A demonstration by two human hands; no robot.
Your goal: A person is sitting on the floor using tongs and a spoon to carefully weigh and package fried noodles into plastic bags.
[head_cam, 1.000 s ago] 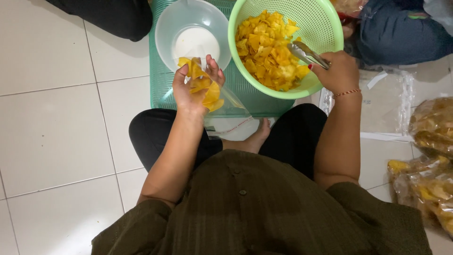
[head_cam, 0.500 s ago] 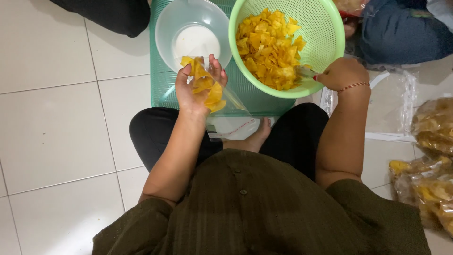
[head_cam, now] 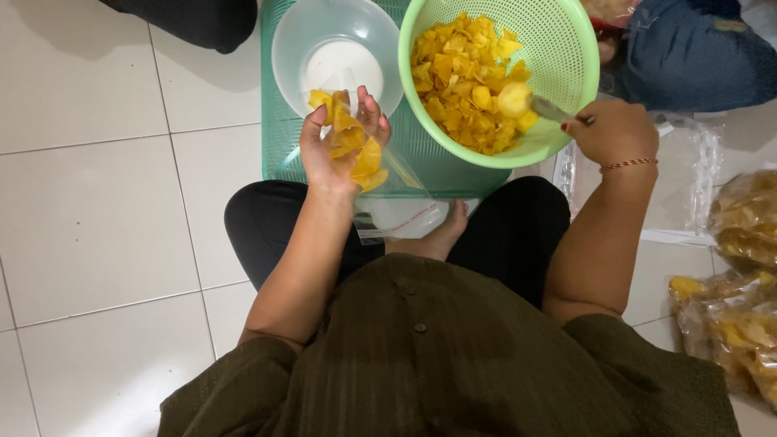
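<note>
My left hand (head_cam: pixel 336 146) holds up a clear plastic bag (head_cam: pixel 380 182) partly filled with yellow chips, in front of a white bowl (head_cam: pixel 336 53). My right hand (head_cam: pixel 611 129) grips metal tongs (head_cam: pixel 550 109) that pinch a yellow chip (head_cam: pixel 515 99) over the rim of a green colander (head_cam: pixel 566 57) heaped with yellow chips (head_cam: pixel 465 81). Both containers stand on a teal perforated tray (head_cam: pixel 279 137) on the floor in front of my crossed legs.
Filled clear bags of chips (head_cam: pixel 745 267) lie on the floor at the right. Empty plastic bags (head_cam: pixel 696 186) lie beside the tray. Another person's legs in dark trousers (head_cam: pixel 194 20) and jeans (head_cam: pixel 696 57) sit at the top. White floor tiles spread to the left.
My right hand has drawn back from inside the colander to its near rim, with the tongs now lifting a chip. The left hand with the bag has stayed nearly in place.
</note>
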